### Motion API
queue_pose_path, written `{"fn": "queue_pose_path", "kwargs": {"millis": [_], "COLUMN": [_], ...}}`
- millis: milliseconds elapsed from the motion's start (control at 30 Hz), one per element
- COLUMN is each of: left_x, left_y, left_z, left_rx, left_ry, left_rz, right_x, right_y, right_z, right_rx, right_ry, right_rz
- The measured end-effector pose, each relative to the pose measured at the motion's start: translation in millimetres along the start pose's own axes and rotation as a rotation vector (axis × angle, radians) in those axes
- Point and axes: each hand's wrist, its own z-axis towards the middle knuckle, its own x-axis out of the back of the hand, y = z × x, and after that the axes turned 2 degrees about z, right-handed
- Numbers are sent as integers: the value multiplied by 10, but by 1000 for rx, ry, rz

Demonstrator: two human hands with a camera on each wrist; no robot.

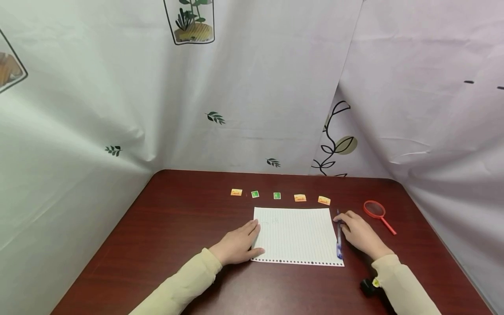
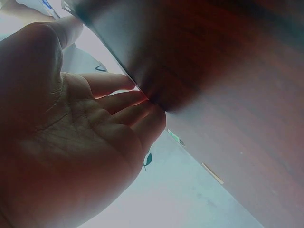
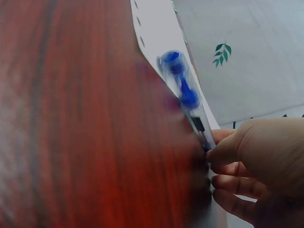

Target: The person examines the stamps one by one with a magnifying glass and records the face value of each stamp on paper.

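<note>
A sheet of lined paper [image 1: 295,236] lies on the table, its row of punched holes towards me. My left hand [image 1: 238,245] rests at the paper's left edge with fingers extended and thumb apart; its palm [image 2: 80,137] shows in the left wrist view. A clear pen with blue parts [image 1: 339,245] lies along the paper's right edge. My right hand [image 1: 360,232] pinches the pen's far part between thumb and forefinger. The right wrist view shows the pen's blue end [image 3: 189,97] sticking out from the fingers towards me. Its tip is hidden there by the hand.
Beyond the paper runs a row of small stamps, orange ones [image 1: 300,197] and green ones [image 1: 277,195]. A red magnifying glass [image 1: 389,226] lies right of my right hand. The dark red table [image 1: 177,227] meets a printed cloth [image 1: 244,144] at the back.
</note>
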Motion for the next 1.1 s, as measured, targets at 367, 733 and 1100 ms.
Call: {"fn": "queue_pose_path", "kwargs": {"millis": [367,733,1100], "left_x": [-19,-17,0], "left_y": [9,1,6], "left_z": [-2,2,3], "left_rx": [6,8,7], "left_ry": [-2,-8,-8], "left_rz": [-4,-5,-7], "right_x": [18,18,124], "right_y": [-16,-2,72], "right_z": [1,13,-7], "right_rx": [-11,-12,-27], "right_ry": [-7,-28,-49], "right_rz": [3,3,70]}}
